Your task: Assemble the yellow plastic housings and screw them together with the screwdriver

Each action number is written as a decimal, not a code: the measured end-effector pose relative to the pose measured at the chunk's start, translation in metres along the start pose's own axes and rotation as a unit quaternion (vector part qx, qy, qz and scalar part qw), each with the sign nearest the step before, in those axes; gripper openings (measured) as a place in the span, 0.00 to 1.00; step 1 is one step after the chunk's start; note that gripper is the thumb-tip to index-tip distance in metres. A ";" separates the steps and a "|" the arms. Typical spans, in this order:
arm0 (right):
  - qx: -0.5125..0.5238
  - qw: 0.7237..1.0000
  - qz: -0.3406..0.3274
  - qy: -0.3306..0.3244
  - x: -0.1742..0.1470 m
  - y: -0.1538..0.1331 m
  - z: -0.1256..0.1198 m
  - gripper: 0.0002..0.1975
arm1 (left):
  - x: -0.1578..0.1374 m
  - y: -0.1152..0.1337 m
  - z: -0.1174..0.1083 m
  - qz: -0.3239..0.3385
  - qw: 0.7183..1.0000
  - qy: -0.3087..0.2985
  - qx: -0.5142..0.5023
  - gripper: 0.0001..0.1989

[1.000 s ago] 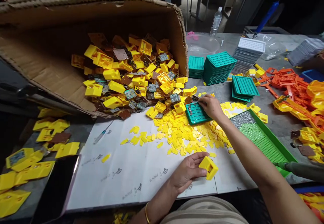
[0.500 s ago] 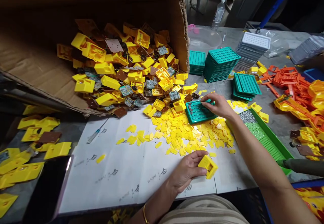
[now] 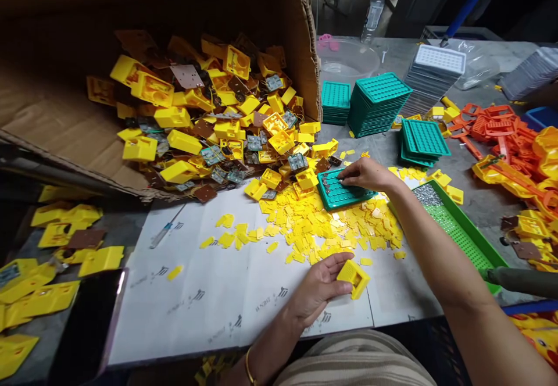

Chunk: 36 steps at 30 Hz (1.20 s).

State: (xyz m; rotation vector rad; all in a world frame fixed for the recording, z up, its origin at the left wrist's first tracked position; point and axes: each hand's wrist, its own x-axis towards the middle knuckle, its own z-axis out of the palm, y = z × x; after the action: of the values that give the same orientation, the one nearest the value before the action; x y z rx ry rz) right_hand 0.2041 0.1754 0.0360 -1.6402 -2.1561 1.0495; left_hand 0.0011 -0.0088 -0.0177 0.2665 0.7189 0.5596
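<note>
My left hand [image 3: 321, 288] is closed on a yellow plastic housing [image 3: 354, 279], a small block-shaped case with its hollow side showing, held just above the white sheet. Over the teal tray [image 3: 333, 197] is my right hand [image 3: 364, 175], its thumb and fingers pinched together at the tray's surface. Whatever sits between those fingertips is too small to make out. Small round silvery pieces lie in the tray's left end. The tray rests on a spread of flat yellow plastic tabs [image 3: 314, 229].
A cardboard box [image 3: 311, 54] on its side spills yellow housings with circuit boards. Teal tray stacks [image 3: 378, 107] stand behind. At right are a green perforated basket [image 3: 468, 240] and orange parts [image 3: 497, 133]. A screwdriver [image 3: 162, 233] and phone [image 3: 87, 328] lie left.
My right hand has moved slightly left across the teal tray, its fingertips now lower on it. My left hand still holds the yellow housing. The whole view has shifted a little.
</note>
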 end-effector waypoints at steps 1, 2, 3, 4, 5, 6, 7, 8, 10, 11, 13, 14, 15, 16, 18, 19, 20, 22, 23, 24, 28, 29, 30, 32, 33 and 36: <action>-0.008 1.000 0.001 0.005 0.000 -0.001 0.000 0.08 | -0.001 0.002 0.000 0.005 1.000 0.004 0.005 0.29; -0.014 1.000 0.001 0.010 0.001 -0.002 0.000 0.08 | -0.002 0.004 0.000 0.010 1.000 0.007 0.012 0.30; -0.020 1.000 0.002 0.015 0.002 -0.002 0.000 0.07 | -0.003 0.006 0.000 0.015 1.000 0.011 0.019 0.30; -0.024 1.000 0.003 0.020 0.002 -0.003 0.000 0.07 | -0.004 0.008 0.001 0.019 0.999 0.013 0.026 0.29; -0.026 0.999 0.004 0.022 0.003 -0.003 -0.001 0.06 | -0.006 0.010 0.002 0.025 0.999 0.017 0.031 0.28; -0.025 0.999 0.006 0.024 0.002 -0.003 -0.002 0.05 | -0.007 0.013 0.003 0.033 0.999 0.023 0.035 0.27; -0.022 0.999 0.009 0.026 0.001 -0.004 -0.002 0.04 | -0.009 0.015 0.005 0.044 0.998 0.030 0.035 0.27; -0.019 0.999 0.014 0.028 -0.002 -0.005 -0.002 0.04 | -0.010 0.018 0.006 0.057 0.997 0.039 0.033 0.26; 0.011 0.999 0.017 0.042 -0.015 -0.010 0.001 0.04 | -0.010 0.022 0.009 0.081 0.995 0.063 0.017 0.24; 0.041 0.998 0.013 0.052 -0.024 -0.013 0.005 0.05 | -0.009 0.024 0.011 0.091 0.993 0.078 0.004 0.24; 0.132 0.988 -0.014 0.078 -0.047 -0.022 0.018 0.09 | -0.007 0.026 0.013 0.111 0.987 0.111 -0.020 0.24; 0.166 0.982 -0.029 0.082 -0.060 -0.027 0.026 0.10 | -0.005 0.027 0.013 0.122 0.984 0.124 -0.026 0.24; 0.183 0.978 -0.041 0.089 -0.073 -0.031 0.036 0.09 | -0.004 0.028 0.014 0.134 0.982 0.133 -0.028 0.23; 0.179 0.978 -0.048 0.092 -0.086 -0.035 0.046 0.08 | -0.003 0.028 0.015 0.145 0.979 0.138 -0.028 0.23; 0.153 0.980 -0.073 0.103 -0.105 -0.039 0.065 0.06 | -0.001 0.027 0.018 0.162 0.977 0.139 -0.028 0.20; 0.131 0.981 -0.086 0.114 -0.111 -0.040 0.073 0.05 | -0.001 0.026 0.019 0.167 0.976 0.138 -0.028 0.19; 0.105 0.981 -0.102 0.126 -0.116 -0.041 0.079 0.05 | -0.001 0.025 0.021 0.171 0.975 0.139 -0.026 0.18; 0.037 0.978 -0.131 0.160 -0.122 -0.041 0.088 0.05 | -0.001 0.022 0.024 0.174 0.974 0.144 -0.019 0.19; -0.002 0.974 -0.143 0.176 -0.123 -0.041 0.090 0.05 | -0.002 0.021 0.026 0.176 0.973 0.149 -0.014 0.20; -0.038 0.969 -0.151 0.190 -0.125 -0.041 0.093 0.06 | -0.002 0.020 0.027 0.179 0.972 0.155 -0.008 0.21; -0.111 0.959 -0.144 0.215 -0.132 -0.041 0.097 0.09 | -0.003 0.016 0.031 0.189 0.966 0.178 0.011 0.24; -0.111 0.962 -0.139 0.209 -0.133 -0.041 0.097 0.09 | -0.003 0.016 0.031 0.188 0.965 0.180 0.015 0.25; -0.107 0.965 -0.133 0.198 -0.135 -0.041 0.096 0.08 | -0.003 0.015 0.031 0.186 0.966 0.179 0.018 0.25; -0.081 0.975 -0.118 0.169 -0.138 -0.040 0.094 0.08 | -0.004 0.015 0.030 0.181 0.968 0.172 0.027 0.25; -0.058 0.980 -0.108 0.157 -0.139 -0.040 0.092 0.08 | -0.005 0.015 0.030 0.178 0.969 0.168 0.032 0.24; 0.022 0.989 -0.063 0.130 -0.139 -0.040 0.086 0.06 | -0.008 0.016 0.028 0.159 0.974 0.154 0.049 0.23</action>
State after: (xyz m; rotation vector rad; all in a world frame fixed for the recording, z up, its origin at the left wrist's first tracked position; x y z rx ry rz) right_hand 0.1724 0.0100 0.0325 -1.5049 -2.0211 0.7928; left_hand 0.0091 -0.0013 0.0135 0.3964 1.0156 0.8834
